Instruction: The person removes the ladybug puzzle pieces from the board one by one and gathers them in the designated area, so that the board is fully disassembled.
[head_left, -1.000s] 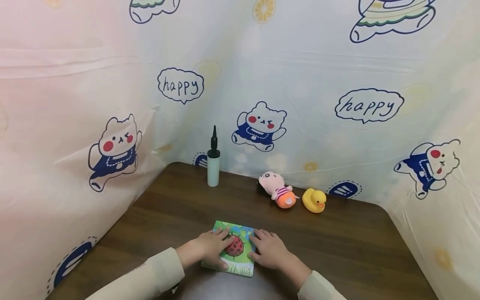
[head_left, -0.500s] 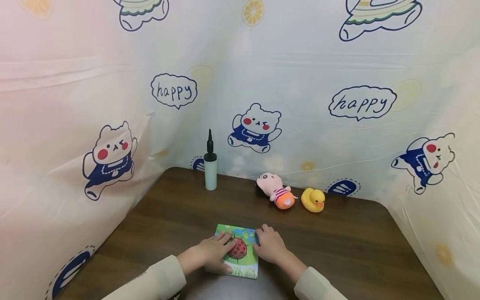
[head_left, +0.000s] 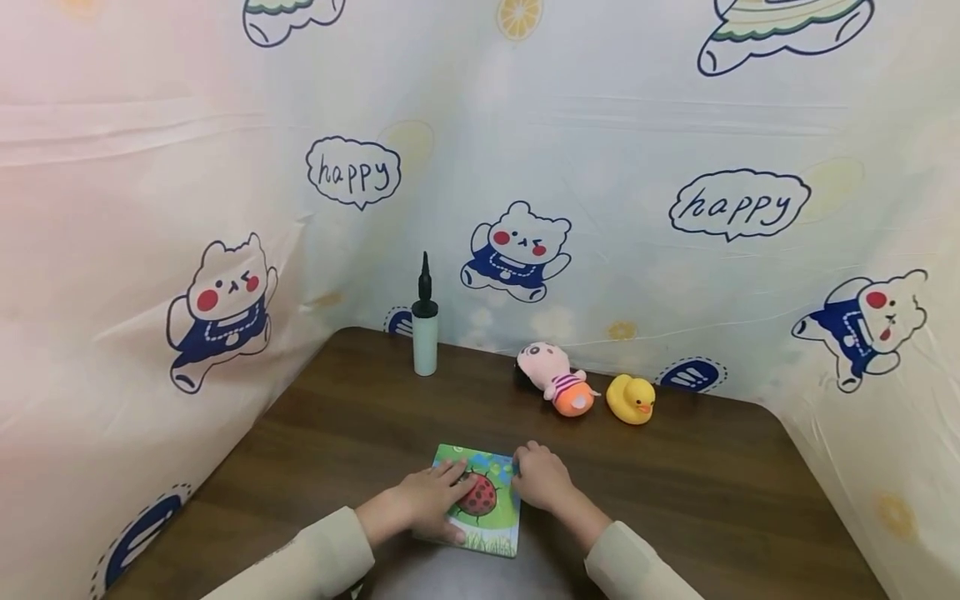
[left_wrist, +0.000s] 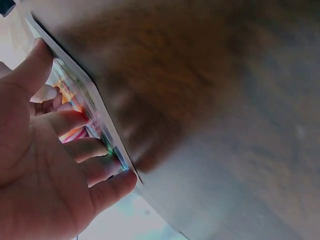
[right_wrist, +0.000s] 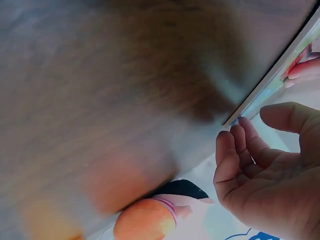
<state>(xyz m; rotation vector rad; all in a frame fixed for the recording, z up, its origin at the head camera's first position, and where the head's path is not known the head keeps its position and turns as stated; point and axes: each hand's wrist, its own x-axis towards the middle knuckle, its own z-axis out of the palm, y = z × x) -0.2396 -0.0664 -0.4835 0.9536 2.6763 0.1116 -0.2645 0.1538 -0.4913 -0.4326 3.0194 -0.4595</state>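
the book (head_left: 495, 523) lies flat on the table (head_left: 337, 425), directly in front of the person and between the two hands, its ladybug picture facing up and the strip of drawn grass on the side toward the person. its outline looks almost square, so a long axis i cannot name with certainty, also because the left hand (head_left: 424, 502) covers a part of it. this left hand rests on the left portion of the cover; its fingers (left_wrist: 109, 192) are extended and spread, so it grasps nothing and only touches from above. the right hand (head_left: 542, 478) is at the far right corner of the book, and this corner is the important relation here: it lies just to the left of the right fingers, and the right hand is clearly the nearer one to it, while the left fingers reach only to the ladybug. the right fingers are bent, and in the right wrist view their tips come to the corner, with the thumb some way apart from them; whether they pinch the edge or only touch it, i cannot tell. behind the book, well apart from it and near the back edge of the table, the pump (head_left: 424, 343) stands upright on the left, the plush toy (head_left: 557, 382) lies to the right of it, and the duck (head_left: 630, 400) sits just beside the toy.
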